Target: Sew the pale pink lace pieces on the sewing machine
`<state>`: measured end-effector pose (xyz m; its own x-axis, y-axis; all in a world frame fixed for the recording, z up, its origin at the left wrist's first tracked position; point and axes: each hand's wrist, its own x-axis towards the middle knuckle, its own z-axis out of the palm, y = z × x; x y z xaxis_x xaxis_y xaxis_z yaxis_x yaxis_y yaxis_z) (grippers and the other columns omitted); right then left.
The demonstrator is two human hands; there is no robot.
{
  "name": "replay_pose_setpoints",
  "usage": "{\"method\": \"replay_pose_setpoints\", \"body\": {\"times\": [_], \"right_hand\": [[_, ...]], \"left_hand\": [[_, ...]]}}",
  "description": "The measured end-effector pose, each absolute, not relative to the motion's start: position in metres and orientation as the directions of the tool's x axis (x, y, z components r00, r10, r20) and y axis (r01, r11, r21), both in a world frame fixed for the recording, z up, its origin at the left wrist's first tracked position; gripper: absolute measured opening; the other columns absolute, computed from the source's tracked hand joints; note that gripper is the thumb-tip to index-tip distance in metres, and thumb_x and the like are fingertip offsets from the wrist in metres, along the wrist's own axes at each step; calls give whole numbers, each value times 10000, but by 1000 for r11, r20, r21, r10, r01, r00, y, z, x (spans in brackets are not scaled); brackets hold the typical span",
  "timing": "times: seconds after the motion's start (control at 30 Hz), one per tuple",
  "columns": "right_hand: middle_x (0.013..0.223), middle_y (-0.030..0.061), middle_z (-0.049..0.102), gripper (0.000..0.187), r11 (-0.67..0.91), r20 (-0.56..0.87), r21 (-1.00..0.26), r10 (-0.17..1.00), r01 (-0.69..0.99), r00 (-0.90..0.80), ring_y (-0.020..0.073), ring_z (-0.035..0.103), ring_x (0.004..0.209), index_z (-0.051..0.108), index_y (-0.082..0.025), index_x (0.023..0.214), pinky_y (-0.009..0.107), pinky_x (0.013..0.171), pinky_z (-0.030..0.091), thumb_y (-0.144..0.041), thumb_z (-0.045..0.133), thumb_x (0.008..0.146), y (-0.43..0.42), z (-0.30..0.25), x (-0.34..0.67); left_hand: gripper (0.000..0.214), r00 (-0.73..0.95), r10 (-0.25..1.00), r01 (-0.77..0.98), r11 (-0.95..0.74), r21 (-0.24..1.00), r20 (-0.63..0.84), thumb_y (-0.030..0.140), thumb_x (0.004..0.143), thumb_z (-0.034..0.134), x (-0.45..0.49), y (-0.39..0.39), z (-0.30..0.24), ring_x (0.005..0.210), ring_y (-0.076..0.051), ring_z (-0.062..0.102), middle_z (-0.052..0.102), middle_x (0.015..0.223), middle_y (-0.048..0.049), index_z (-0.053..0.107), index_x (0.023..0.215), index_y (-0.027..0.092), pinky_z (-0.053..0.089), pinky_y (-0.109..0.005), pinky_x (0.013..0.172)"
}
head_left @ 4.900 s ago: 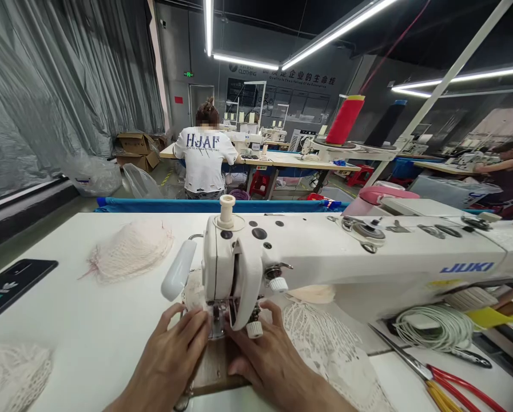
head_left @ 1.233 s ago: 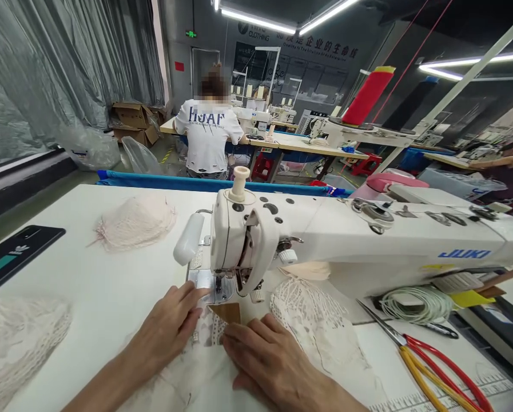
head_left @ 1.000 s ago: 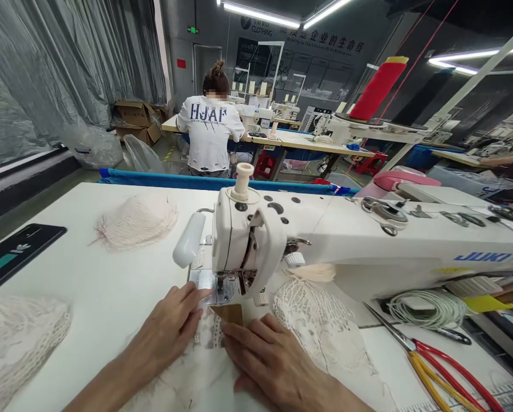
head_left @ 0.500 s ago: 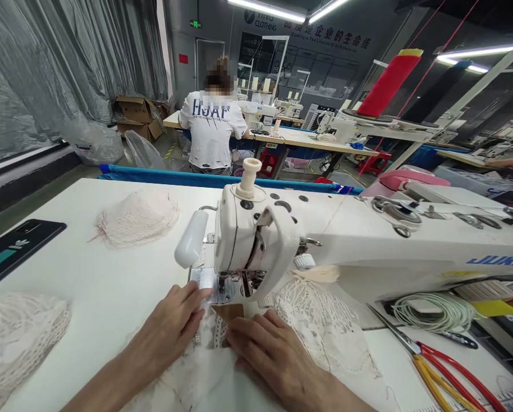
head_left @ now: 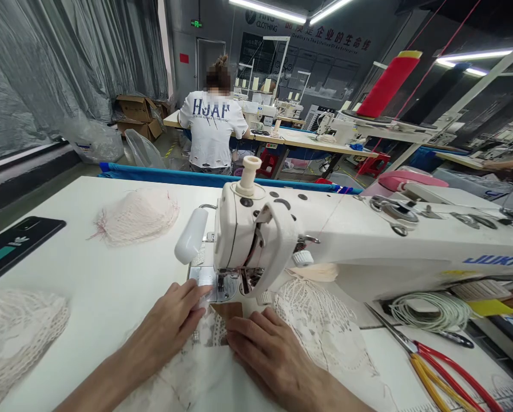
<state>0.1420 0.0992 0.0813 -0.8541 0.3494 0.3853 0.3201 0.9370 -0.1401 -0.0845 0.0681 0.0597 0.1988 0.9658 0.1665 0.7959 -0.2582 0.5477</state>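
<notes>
A strip of white lace fabric (head_left: 215,333) lies in front of the sewing machine (head_left: 346,229), just short of its metal needle plate (head_left: 227,290). My left hand (head_left: 174,315) grips the lace's left side, thumb and fingers close together, with the fingertips reaching the plate's edge. On the right side, my right hand (head_left: 269,349) has its fingers bent and closed on the same lace, next to a brown flat piece (head_left: 228,311). Part of the lace is hidden under both hands. More gathered lace (head_left: 311,315) spreads to the right, below the machine arm.
Red-and-yellow-handled scissors (head_left: 419,349) and a coil of pale cord (head_left: 432,312) lie at the right. Left on the table are a lace piece (head_left: 136,216), another lace piece (head_left: 20,337) and a dark phone (head_left: 20,246). A person (head_left: 213,123) sits ahead at another table.
Both hands keep nearly the same place on the lace. The view has shifted very slightly; nothing is taken up or let go.
</notes>
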Motion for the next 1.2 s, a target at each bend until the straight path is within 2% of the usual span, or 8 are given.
{"method": "replay_pose_setpoints", "body": {"times": [0.43, 0.53, 0.67, 0.73, 0.83, 0.93, 1.07, 1.2], "right_hand": [[1129, 84, 641, 140, 948, 384, -55, 309, 312, -870, 161, 549, 804, 608, -155, 917, 316, 681, 384, -202, 478, 935, 98, 82, 139], [1131, 53, 636, 128, 949, 393, -62, 308, 310, -866, 166, 549, 811, 596, -151, 890, 328, 693, 371, -228, 499, 925, 98, 83, 136], [1085, 31, 644, 156, 945, 430, -100, 323, 311, -843, 174, 546, 804, 587, -147, 877, 333, 694, 352, -260, 492, 928, 97, 77, 133], [1083, 41, 640, 174, 941, 453, -118, 336, 318, -826, 177, 543, 791, 590, -147, 899, 335, 674, 346, -273, 475, 934, 96, 73, 134], [1095, 53, 630, 195, 939, 466, -121, 340, 322, -817, 174, 539, 773, 591, -147, 900, 337, 656, 341, -281, 455, 942, 94, 70, 135], [1062, 64, 637, 236, 940, 490, -103, 333, 326, -805, 172, 537, 752, 585, -151, 856, 334, 640, 336, -305, 434, 952, 93, 69, 135], [1035, 75, 647, 297, 939, 511, -105, 335, 329, -792, 174, 532, 722, 576, -145, 828, 325, 625, 325, -315, 378, 970, 95, 67, 132], [1118, 89, 623, 336, 930, 505, -121, 359, 347, -785, 204, 554, 878, 583, -135, 956, 332, 668, 335, -351, 328, 988, 99, 66, 128]], "left_hand": [[257, 190, 966, 792, -257, 554, 176, 307, 939, 359, -92, 77, 63, 738, -190, 533, 538, 818, -11, 486, 1153, 244, 462, -310, 650], [234, 159, 960, 855, -250, 454, 230, 282, 936, 349, -102, 88, 72, 709, -196, 521, 559, 821, -24, 524, 1074, 212, 443, -314, 630], [287, 143, 880, 958, -239, 161, 452, 166, 924, 293, -111, 87, 90, 690, -219, 515, 594, 861, -60, 543, 1062, 189, 412, -353, 648], [305, 152, 838, 973, -221, 72, 524, 113, 906, 311, -106, 76, 96, 754, -233, 529, 597, 904, -73, 528, 1104, 193, 399, -363, 684], [377, 265, 814, 934, -349, 71, 517, 13, 855, 321, -86, 55, 93, 868, -226, 532, 589, 1002, -78, 515, 1122, 196, 390, -348, 744], [305, 440, 787, 849, -521, 85, 432, -3, 826, 351, -68, 49, 77, 810, -181, 551, 600, 911, -42, 556, 947, 188, 371, -335, 778], [290, 431, 794, 860, -505, 70, 428, 14, 820, 389, -68, 62, 59, 857, -151, 581, 621, 937, 3, 538, 976, 207, 325, -326, 838], [307, 450, 756, 845, -532, 47, 475, 36, 852, 336, -81, 82, 60, 840, -133, 596, 642, 918, 37, 563, 929, 227, 295, -312, 926]]}}
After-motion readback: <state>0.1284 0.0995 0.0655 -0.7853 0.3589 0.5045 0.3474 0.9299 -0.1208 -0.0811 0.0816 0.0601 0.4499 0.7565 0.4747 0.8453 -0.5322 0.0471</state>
